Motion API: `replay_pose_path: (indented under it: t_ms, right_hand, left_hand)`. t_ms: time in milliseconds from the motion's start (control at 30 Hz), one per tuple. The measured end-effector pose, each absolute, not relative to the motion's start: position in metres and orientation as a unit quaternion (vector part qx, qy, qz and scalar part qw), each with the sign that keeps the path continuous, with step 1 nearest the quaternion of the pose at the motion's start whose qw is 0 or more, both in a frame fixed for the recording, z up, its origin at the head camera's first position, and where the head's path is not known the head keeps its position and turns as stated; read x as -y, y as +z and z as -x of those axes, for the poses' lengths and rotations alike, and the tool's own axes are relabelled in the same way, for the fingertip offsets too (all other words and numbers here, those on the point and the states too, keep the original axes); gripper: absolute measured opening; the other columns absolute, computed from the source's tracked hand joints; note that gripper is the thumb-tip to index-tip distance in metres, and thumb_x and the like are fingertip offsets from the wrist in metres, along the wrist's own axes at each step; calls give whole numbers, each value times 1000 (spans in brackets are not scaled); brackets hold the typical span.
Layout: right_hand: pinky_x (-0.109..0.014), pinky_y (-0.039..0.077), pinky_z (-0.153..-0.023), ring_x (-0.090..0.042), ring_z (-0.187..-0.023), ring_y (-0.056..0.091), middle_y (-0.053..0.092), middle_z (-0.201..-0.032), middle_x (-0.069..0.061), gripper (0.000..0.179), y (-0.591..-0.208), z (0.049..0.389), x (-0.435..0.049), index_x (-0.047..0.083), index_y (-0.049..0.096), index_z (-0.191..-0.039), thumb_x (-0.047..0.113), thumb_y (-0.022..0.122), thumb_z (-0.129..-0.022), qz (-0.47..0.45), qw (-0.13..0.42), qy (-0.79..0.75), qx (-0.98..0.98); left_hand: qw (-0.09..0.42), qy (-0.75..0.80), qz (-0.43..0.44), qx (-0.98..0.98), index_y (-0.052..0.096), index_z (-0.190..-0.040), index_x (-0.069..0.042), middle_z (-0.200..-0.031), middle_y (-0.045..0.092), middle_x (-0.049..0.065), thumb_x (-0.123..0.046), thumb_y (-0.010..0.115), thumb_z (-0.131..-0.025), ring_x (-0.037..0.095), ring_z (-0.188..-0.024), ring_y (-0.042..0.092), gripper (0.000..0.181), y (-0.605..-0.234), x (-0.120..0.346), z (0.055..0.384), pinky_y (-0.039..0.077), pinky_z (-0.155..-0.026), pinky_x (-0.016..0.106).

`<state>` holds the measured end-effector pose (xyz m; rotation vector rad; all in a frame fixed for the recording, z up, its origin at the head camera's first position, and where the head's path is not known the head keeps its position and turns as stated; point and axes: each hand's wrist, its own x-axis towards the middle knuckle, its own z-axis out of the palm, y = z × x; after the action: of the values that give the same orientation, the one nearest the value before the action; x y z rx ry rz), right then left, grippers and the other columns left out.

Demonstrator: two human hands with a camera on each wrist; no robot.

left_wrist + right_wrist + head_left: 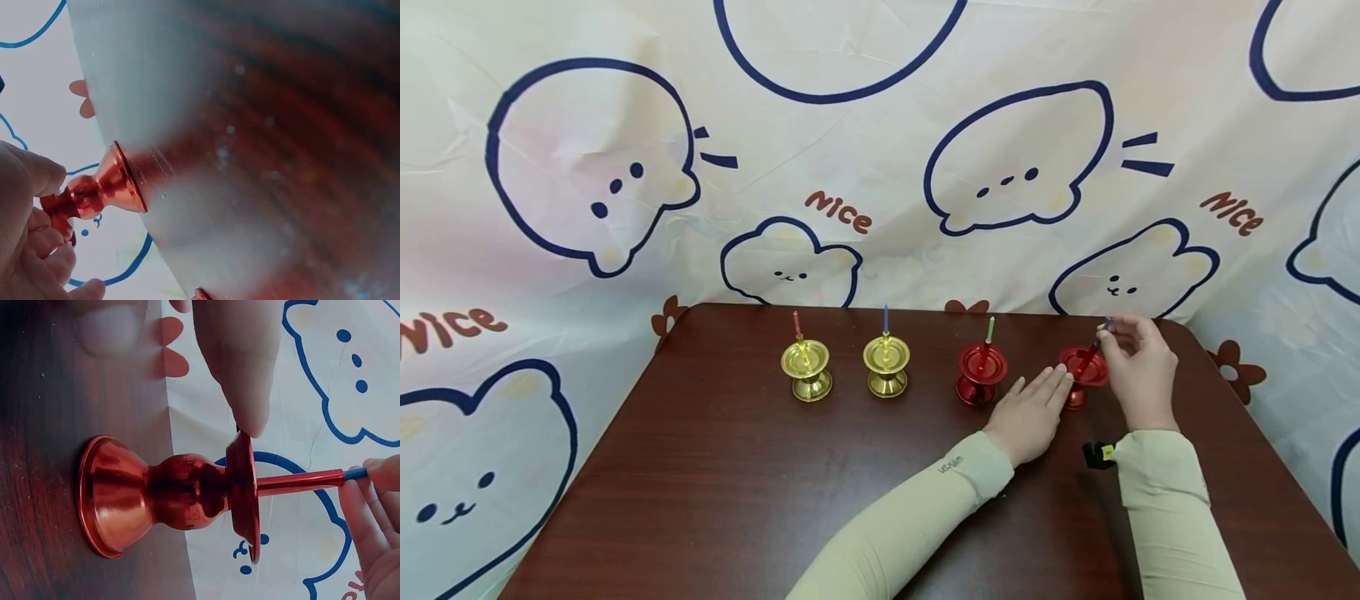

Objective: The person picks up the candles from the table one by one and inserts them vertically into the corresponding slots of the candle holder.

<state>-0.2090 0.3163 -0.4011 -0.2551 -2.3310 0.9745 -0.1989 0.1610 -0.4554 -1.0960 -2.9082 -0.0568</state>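
Observation:
A shiny red candle holder (187, 494) stands on the table at the right, with a wide dish and a thin red upright tube (300, 482). My right hand (1138, 367) pinches a thin blue candle (357, 474) between thumb and fingertips at the tube's top end. My left hand (1030, 417) reaches from the left with its fingers straight, fingertips touching the dish's rim. In the left wrist view, the fingers and thumb hide most of the dish of that holder (112, 181). In the right wrist view, the blurred left thumb (109, 331) lies apart from the base.
Left of my hands stands another red holder (977, 392) with a green candle (990, 330). Further left are two gold holders, one (887, 383) with a blue candle (885, 319), the other (811, 387) with a red candle (797, 323). A small black object (1097, 455) shows near the right cuff.

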Motion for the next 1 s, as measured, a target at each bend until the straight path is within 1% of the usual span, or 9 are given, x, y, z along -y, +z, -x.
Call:
replay_pose_path:
  t_ms: [233, 333, 467, 567, 800, 867, 1000]
  right_hand:
    - [-28, 54, -94, -25, -104, 65, 71, -116, -14, 30, -402, 208, -318, 3, 63, -127, 17, 65, -101, 87, 292, 368, 879]
    - [-25, 54, -93, -16, -101, 64, 70, -115, -14, 30, -401, 209, -320, 4, 64, -127, 17, 65, -100, 80, 294, 372, 877]
    - [-18, 52, -91, 1, -95, 60, 69, -115, -12, 29, -402, 208, -320, 5, 65, -126, 16, 67, -99, 83, 299, 382, 871]
    - [-16, 52, -90, 7, -93, 57, 69, -114, -11, 29, -402, 208, -320, 5, 66, -125, 15, 67, -99, 84, 304, 389, 866]
    - [-6, 45, -82, 12, -90, 55, 70, -111, -14, 26, -401, 208, -321, 2, 68, -121, 12, 68, -98, 68, 315, 394, 861]
    - [-5, 45, -81, 11, -90, 54, 70, -111, -14, 26, -401, 208, -321, 2, 68, -122, 12, 68, -97, 69, 313, 394, 861]
    - [-7, 47, -83, 9, -92, 56, 69, -114, -13, 28, -399, 206, -323, 4, 68, -123, 14, 69, -97, 81, 302, 397, 863]
  left_hand:
    - [7, -19, 356, 934, 17, -164, -26, -169, 12, -11, -37, 40, -110, 4, -153, 9, 60, -453, -160, 200, 24, -122, 31]
    - [4, -16, 355, 935, 17, -164, -27, -168, 12, -12, -39, 41, -110, 4, -153, 9, 60, -451, -160, 201, 24, -122, 32]
    - [0, -16, 354, 935, 17, -164, -27, -168, 11, -13, -40, 41, -109, 3, -153, 9, 61, -451, -161, 201, 23, -122, 31]
    - [0, -18, 354, 935, 16, -164, -27, -169, 11, -12, -40, 42, -109, 4, -153, 9, 62, -451, -161, 201, 23, -122, 31]
    - [4, -15, 351, 936, 16, -164, -27, -169, 11, -12, -41, 43, -109, 4, -153, 9, 63, -449, -161, 200, 24, -121, 32]
    - [2, -10, 350, 937, 15, -164, -27, -169, 10, -12, -42, 44, -108, 4, -153, 8, 64, -449, -161, 199, 25, -121, 33]
    - [-4, -7, 350, 937, 15, -164, -26, -169, 10, -11, -44, 45, -108, 4, -153, 8, 67, -448, -162, 197, 26, -121, 34]
